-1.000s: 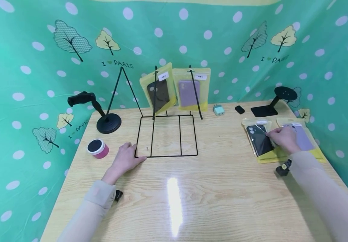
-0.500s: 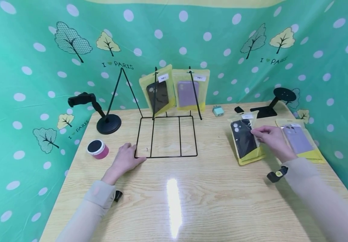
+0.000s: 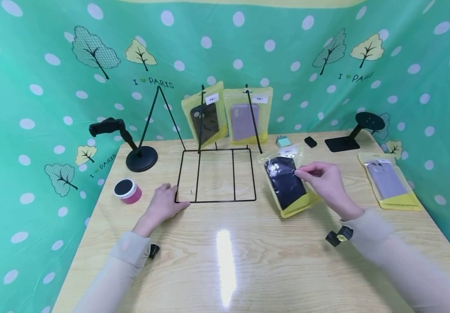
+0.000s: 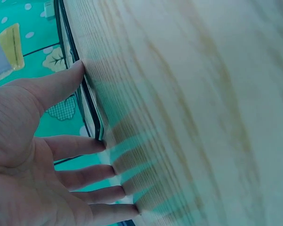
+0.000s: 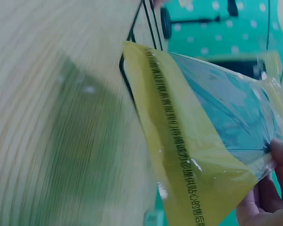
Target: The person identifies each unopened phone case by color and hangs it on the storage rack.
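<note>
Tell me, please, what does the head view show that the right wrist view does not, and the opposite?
Only the head view: the pink jar, and the bag with the purple case lying at the table's right side.

Only the right wrist view: a line of dark printed characters on the held bag's yellow lower part.

Both: the held bag, the right-hand grip pinching it, part of the black wire rack, and the wooden table.

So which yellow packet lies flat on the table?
The far-right purple-case packet; two others hang on the rack, the right hand holds the fourth.
</note>
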